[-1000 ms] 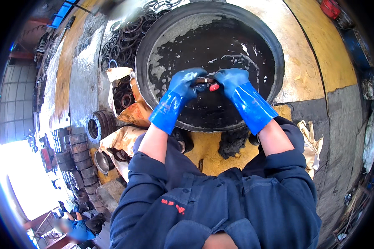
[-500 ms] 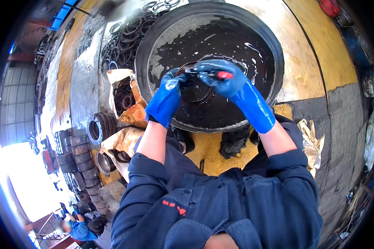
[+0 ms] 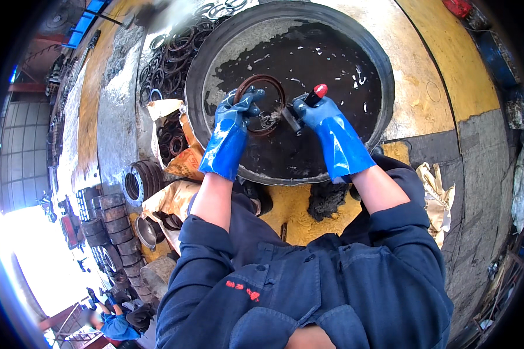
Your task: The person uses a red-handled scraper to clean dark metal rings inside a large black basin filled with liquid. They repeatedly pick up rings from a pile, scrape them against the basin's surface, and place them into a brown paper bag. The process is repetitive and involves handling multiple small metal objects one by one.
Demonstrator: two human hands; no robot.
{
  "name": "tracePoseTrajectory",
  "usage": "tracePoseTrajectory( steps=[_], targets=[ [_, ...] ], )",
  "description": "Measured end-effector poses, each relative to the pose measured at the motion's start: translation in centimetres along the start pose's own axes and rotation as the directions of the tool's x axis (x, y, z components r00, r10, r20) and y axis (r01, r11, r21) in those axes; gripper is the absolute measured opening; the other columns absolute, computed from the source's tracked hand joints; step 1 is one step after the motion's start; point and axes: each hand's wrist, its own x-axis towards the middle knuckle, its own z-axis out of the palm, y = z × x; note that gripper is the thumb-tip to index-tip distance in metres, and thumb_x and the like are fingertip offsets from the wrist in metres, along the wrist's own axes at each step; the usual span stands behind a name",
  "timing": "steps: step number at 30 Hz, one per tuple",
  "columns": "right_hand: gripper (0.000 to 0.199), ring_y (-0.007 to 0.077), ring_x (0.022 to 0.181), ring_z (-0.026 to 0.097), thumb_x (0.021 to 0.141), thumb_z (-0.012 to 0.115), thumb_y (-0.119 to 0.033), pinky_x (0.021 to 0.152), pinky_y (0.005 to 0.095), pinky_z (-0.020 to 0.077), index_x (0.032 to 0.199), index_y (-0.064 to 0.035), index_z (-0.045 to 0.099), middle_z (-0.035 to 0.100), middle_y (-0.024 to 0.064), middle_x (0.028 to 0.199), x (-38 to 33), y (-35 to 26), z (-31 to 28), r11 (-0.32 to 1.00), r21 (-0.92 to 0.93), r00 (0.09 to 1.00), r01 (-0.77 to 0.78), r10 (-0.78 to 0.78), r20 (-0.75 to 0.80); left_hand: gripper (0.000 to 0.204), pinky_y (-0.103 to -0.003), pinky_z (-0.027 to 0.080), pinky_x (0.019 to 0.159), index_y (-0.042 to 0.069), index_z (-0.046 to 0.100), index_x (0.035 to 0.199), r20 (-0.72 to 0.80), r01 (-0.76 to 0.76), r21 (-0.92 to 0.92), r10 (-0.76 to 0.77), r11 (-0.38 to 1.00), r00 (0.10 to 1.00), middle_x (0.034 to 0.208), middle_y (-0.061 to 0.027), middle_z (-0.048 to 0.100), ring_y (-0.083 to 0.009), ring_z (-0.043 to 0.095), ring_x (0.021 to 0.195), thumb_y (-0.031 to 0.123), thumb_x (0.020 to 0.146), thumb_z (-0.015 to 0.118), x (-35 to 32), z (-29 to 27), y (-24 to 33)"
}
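Observation:
Both my hands wear long blue rubber gloves above a wide round black tub (image 3: pixel 385 70) with dark liquid (image 3: pixel 308 55) in it. My left hand (image 3: pixel 232 125) grips a brown metal-looking ring (image 3: pixel 282 87) by its left side, tilted up over the liquid. In my right hand (image 3: pixel 322 113) is a brush (image 3: pixel 293 121) with a black handle and red end, fingers closed round it. The brush's frayed bristles meet the ring's right side; whether they press on its inner or outer face I cannot tell.
Left of the tub, a torn sack (image 3: pixel 167 109) holds more dark rings. A heap of rings (image 3: pixel 172 64) lies beyond it. Stacked ring parts (image 3: pixel 135 183) and dark cylinders (image 3: pixel 117 221) stand nearer left. Crumpled paper (image 3: pixel 436 200) lies at right. A person (image 3: pixel 116 326) sits at lower left.
The ring has come up from low over the liquid and tilts upright in my left hand. My right hand has drawn back to the right, bringing the brush into plain sight.

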Motion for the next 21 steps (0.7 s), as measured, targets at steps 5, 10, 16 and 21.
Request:
tracePoseTrajectory(
  steps=[5, 10, 16, 21],
  targets=[
    [0.028, 0.0226, 0.092, 0.072, 0.090, 0.069, -0.031, 0.084, 0.0371, 0.0545, 0.105, -0.0081, 0.075, 0.075, 0.0113, 0.096, 1.1, 2.5, 0.2, 0.991, 0.097, 0.993, -0.089, 0.081, 0.081, 0.030, -0.021, 0.038, 0.052, 0.005, 0.063, 0.126, -0.032, -0.010, 0.024, 0.011, 1.000, 0.999, 0.115, -0.0102, 0.075, -0.0090, 0.063, 0.069, 0.012, 0.098, 0.061, -0.2, 0.7, 0.6],
    [0.034, 0.0296, 0.092, 0.073, 0.092, 0.070, -0.039, 0.083, 0.0374, 0.0546, 0.107, -0.0087, 0.073, 0.076, 0.0134, 0.098, 0.6, 1.5, -2.0, 0.984, -0.153, 0.985, 0.096, -0.116, -0.130, 0.035, -0.022, 0.039, 0.058, 0.005, 0.061, 0.131, -0.039, -0.017, 0.025, 0.018, 1.000, 0.999, 0.121, -0.0078, 0.073, -0.0094, 0.066, 0.078, 0.014, 0.097, 0.059, -1.0, 0.3, 0.5],
    [0.022, 0.0203, 0.101, 0.071, 0.093, 0.072, -0.016, 0.088, 0.0333, 0.0562, 0.113, -0.0089, 0.074, 0.074, 0.0112, 0.112, -1.0, -1.6, -2.3, 0.873, 0.133, 0.883, 0.469, -0.463, -0.074, 0.031, -0.024, 0.046, 0.059, 0.003, 0.063, 0.125, -0.025, 0.103, -0.013, -0.103, 0.995, 0.994, 0.113, -0.0125, 0.075, -0.0140, 0.067, 0.075, 0.007, 0.095, 0.060, -0.7, 1.1, 0.3],
    [0.023, 0.0188, 0.099, 0.071, 0.093, 0.071, -0.014, 0.087, 0.0315, 0.0558, 0.114, -0.0076, 0.073, 0.075, 0.0112, 0.108, 0.0, -1.3, -1.8, 0.766, 0.158, 0.782, 0.624, -0.615, -0.106, 0.031, -0.023, 0.042, 0.052, 0.002, 0.063, 0.125, 0.011, 0.045, -0.001, -0.045, 0.999, 0.999, 0.111, -0.0135, 0.075, -0.0138, 0.066, 0.070, 0.006, 0.095, 0.060, -0.7, 1.5, 0.3]
  ],
)
